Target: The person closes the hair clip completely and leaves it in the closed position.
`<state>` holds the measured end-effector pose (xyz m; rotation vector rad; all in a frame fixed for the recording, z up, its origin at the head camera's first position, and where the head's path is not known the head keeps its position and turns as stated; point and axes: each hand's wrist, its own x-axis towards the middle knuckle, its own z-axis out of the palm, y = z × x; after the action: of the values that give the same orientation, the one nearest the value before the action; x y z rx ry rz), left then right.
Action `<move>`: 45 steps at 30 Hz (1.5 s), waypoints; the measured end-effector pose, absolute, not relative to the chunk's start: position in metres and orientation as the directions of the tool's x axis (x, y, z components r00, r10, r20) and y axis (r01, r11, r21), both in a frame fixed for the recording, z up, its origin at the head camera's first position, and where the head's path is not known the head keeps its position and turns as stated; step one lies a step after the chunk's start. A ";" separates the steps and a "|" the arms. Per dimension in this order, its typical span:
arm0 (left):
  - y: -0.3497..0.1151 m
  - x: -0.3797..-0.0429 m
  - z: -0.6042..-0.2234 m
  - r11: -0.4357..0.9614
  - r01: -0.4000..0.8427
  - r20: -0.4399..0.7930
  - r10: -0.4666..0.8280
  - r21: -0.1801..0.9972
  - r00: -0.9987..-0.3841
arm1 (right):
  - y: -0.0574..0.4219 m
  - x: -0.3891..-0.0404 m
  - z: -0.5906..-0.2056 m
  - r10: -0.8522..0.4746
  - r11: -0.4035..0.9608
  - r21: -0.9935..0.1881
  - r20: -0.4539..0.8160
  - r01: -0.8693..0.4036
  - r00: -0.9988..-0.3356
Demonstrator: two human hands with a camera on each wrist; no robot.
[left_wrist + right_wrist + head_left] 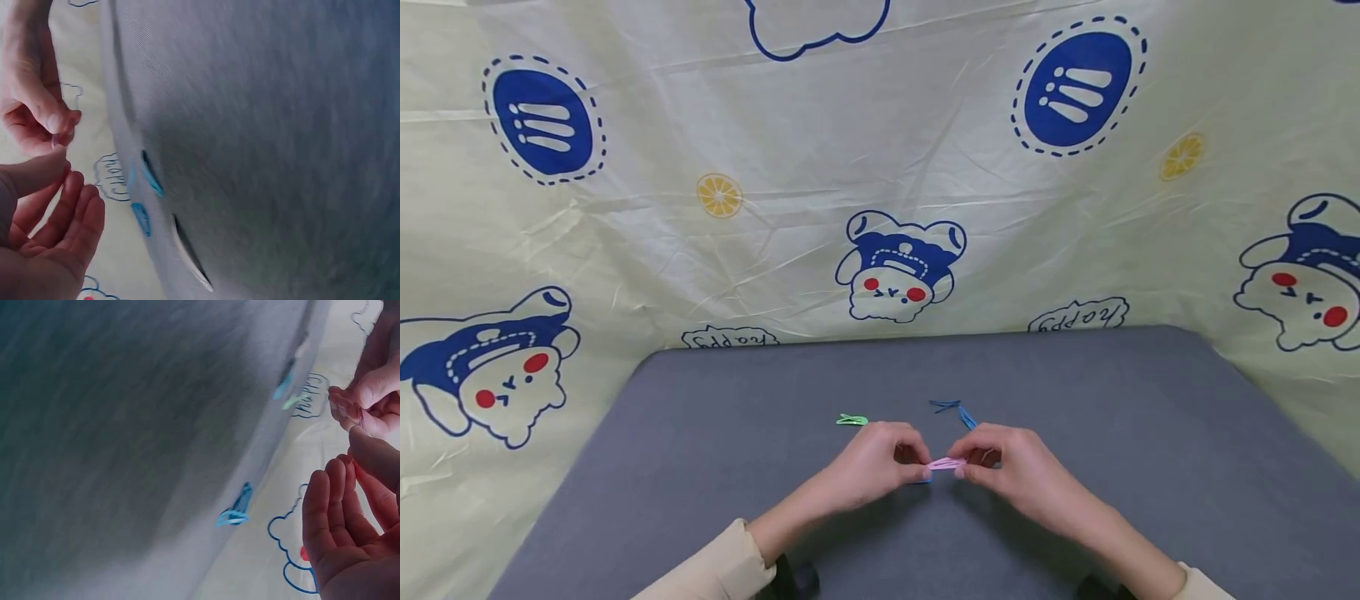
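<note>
Between both hands, low over the table's middle, is a pink hair clip (947,463). My left hand (880,465) pinches its left end between thumb and fingers, and my right hand (1018,468) pinches the right end. In the left wrist view the fingertips of the left hand (56,231) and the right hand (34,94) nearly meet and hide most of the clip. The right wrist view has the right hand (350,531) with its other fingers extended. A light blue piece (925,481) shows just under the left fingertips.
On the grey table (737,417), a green hair clip (852,420) lies beyond the left hand. A dark blue clip (945,406) and a brighter blue clip (967,417) lie beyond the right hand. A pale thin clip (190,256) shows in the left wrist view. Patterned cloth (775,250) hangs behind.
</note>
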<state>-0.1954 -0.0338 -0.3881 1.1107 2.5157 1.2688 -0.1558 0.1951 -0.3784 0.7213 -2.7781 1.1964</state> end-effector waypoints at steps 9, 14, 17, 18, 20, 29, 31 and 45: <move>-0.025 -0.215 -0.396 0.386 0.539 0.124 0.717 0.748 -0.686 | 0.206 -0.172 -0.387 -0.478 0.592 -0.655 0.184 -0.470 -0.859; -0.021 -0.221 -0.400 0.395 0.508 0.081 0.724 0.765 -0.685 | 0.209 -0.179 -0.390 -0.482 0.603 -0.661 0.145 -0.446 -0.864; -0.018 -0.224 -0.404 0.416 0.508 0.065 0.723 0.755 -0.688 | 0.210 -0.183 -0.392 -0.477 0.604 -0.681 0.110 -0.416 -0.872; -0.017 -0.225 -0.405 0.420 0.507 0.061 0.723 0.753 -0.689 | 0.211 -0.184 -0.393 -0.475 0.604 -0.686 0.100 -0.406 -0.874; -0.015 -0.226 -0.408 0.428 0.508 0.057 0.721 0.747 -0.691 | 0.212 -0.187 -0.394 -0.478 0.596 -0.699 0.086 -0.395 -0.874; -0.008 -0.229 -0.413 0.424 0.532 0.054 0.743 0.733 -0.667 | 0.219 -0.195 -0.400 -0.517 0.562 -0.751 0.010 -0.348 -0.856; -0.007 -0.228 -0.414 0.430 0.542 0.056 0.744 0.722 -0.666 | 0.221 -0.195 -0.401 -0.520 0.559 -0.757 -0.003 -0.338 -0.854; -0.001 -0.226 -0.415 0.460 0.575 0.078 0.732 0.676 -0.677 | 0.224 -0.193 -0.402 -0.525 0.591 -0.721 -0.004 -0.361 -0.851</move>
<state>-0.2261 -0.0010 -0.4151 1.1320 2.4860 1.0210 -0.1930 0.2240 -0.4025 0.8452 -2.9914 1.2731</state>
